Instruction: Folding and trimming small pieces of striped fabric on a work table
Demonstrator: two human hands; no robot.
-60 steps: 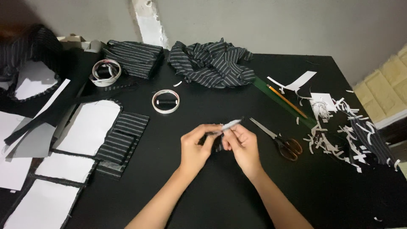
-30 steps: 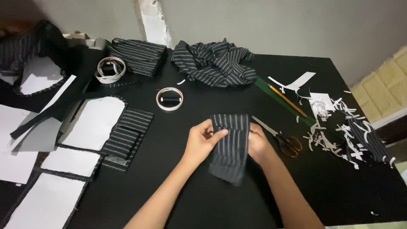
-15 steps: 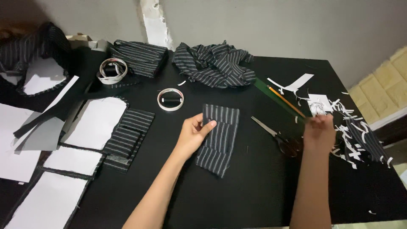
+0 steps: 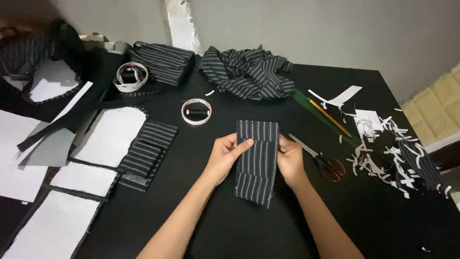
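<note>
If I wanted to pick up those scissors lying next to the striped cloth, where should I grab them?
Probably by the dark handle loops, coming from the table's near right. The scissors lie flat with blades pointing up-left toward the striped cloth piece and the right hand; the loops face the paper scraps, away from the hand.

Looks like a home sewing or tailoring workspace: black table [image 4: 287,230] against a plain wall. Scissors [image 4: 321,160] just right of the hands, paper and fabric trimmings [image 4: 397,153] further right. Thread spool [image 4: 196,112] and crumpled striped cloth [image 4: 247,72] beyond the hands. White pattern pieces [image 4: 112,134] to their left.
</note>
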